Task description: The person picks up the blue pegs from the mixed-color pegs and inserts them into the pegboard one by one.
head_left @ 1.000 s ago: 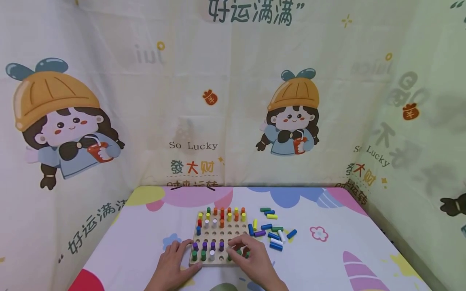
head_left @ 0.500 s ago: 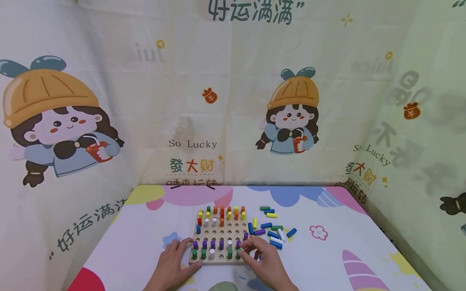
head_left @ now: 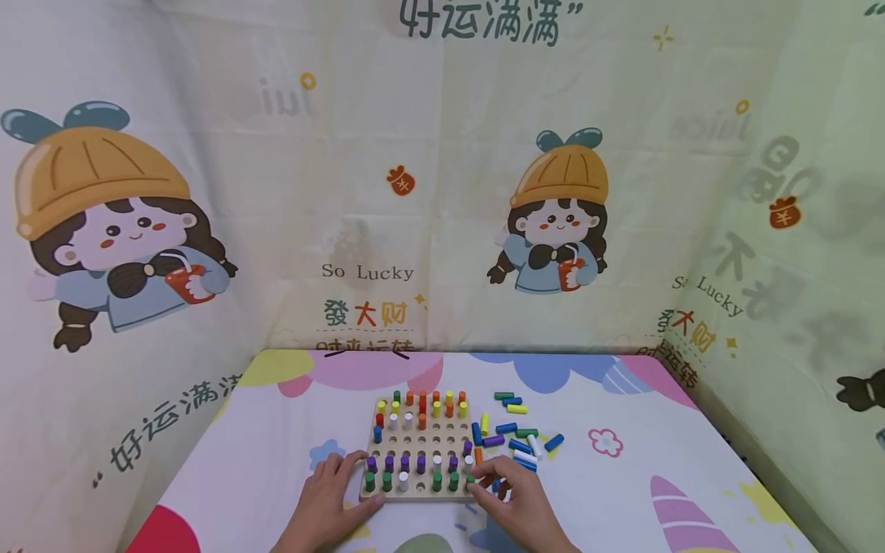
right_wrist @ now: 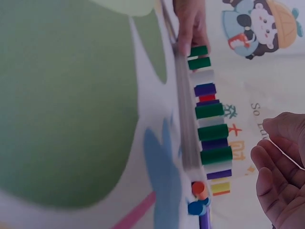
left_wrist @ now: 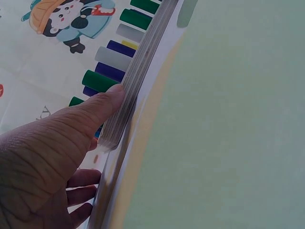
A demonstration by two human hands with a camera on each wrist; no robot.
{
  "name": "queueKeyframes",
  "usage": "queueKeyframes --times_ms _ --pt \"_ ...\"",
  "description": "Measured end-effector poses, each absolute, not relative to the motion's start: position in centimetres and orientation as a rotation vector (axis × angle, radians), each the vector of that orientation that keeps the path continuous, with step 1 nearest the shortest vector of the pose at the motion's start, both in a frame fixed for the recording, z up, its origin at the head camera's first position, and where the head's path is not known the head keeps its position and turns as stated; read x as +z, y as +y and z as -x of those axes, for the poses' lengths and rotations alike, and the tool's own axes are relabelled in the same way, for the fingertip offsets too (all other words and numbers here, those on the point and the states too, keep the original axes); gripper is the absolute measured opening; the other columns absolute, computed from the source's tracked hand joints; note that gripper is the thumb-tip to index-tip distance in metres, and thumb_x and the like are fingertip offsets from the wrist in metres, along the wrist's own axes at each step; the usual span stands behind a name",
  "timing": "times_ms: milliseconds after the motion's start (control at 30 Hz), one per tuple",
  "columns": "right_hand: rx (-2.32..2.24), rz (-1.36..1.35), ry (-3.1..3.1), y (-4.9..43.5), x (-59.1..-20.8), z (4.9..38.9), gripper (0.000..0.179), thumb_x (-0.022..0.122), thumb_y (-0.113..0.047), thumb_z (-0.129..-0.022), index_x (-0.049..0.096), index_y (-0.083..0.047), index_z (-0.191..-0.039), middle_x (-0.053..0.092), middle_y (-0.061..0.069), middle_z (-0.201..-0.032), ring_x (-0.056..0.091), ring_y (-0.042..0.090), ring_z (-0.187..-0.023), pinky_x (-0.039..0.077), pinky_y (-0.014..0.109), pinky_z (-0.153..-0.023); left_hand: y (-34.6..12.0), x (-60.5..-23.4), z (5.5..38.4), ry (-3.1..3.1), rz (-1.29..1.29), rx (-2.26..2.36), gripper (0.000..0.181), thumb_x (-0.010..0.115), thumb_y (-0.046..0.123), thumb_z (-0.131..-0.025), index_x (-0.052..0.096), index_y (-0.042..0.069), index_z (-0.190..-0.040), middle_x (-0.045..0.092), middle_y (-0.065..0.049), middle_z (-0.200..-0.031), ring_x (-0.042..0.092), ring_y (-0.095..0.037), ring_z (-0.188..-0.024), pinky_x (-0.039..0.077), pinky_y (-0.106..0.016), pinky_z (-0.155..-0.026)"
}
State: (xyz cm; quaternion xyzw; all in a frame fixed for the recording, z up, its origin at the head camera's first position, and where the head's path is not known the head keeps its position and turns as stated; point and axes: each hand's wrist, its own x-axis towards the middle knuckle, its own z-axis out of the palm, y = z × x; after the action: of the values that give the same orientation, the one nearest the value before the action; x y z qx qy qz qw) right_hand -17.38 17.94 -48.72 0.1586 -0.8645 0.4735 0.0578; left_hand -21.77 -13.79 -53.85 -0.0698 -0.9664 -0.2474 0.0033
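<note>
A wooden pegboard (head_left: 422, 453) lies on the table, with coloured pegs upright in rows at its far and near ends. My left hand (head_left: 328, 495) holds the board's near left corner; in the left wrist view, the thumb (left_wrist: 112, 98) presses its front edge near a green peg (left_wrist: 99, 81). My right hand (head_left: 508, 491) is at the near right corner, beside a green peg (head_left: 471, 479) and a white peg (head_left: 469, 461). In the right wrist view its fingers (right_wrist: 274, 157) are loosely bent, hold nothing and stand apart from the pegs.
Loose blue, green, yellow, purple and white pegs (head_left: 520, 447) lie scattered right of the board. An orange peg (head_left: 478, 456) is close to its right edge. Printed cloth (head_left: 456, 230) hangs behind the table (head_left: 622, 491) and along both sides.
My right hand has moved rightward along the near rows to the board's right end, uncovering white, purple and green pegs. My left hand keeps its place at the corner.
</note>
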Motion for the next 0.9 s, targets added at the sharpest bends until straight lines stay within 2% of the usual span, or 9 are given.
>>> queueKeyframes --times_ms 600,900 --pt "1.21 -0.296 -2.76 19.8 -50.1 17.6 0.014 0.079 -0.02 -0.091 0.071 -0.014 -0.101 0.066 -0.01 -0.089 0.056 0.001 -0.074 0.046 0.022 -0.061 -13.8 -53.5 21.4 -3.017 0.22 -0.788 0.083 0.075 0.07 -0.078 0.055 0.017 -0.139 0.049 -0.004 -0.11 0.045 -0.025 -0.097 0.041 -0.055 -0.09" --pt "1.197 -0.154 -2.844 20.0 -50.1 18.0 0.018 0.081 -0.021 -0.088 0.067 -0.012 -0.096 0.065 -0.008 -0.087 0.059 0.008 -0.073 0.047 0.024 -0.062 -13.7 -53.5 21.2 -3.01 0.217 -0.799 0.084 0.074 0.071 -0.078 0.055 0.018 -0.14 0.05 -0.005 -0.114 0.045 -0.025 -0.1 0.041 -0.056 -0.094"
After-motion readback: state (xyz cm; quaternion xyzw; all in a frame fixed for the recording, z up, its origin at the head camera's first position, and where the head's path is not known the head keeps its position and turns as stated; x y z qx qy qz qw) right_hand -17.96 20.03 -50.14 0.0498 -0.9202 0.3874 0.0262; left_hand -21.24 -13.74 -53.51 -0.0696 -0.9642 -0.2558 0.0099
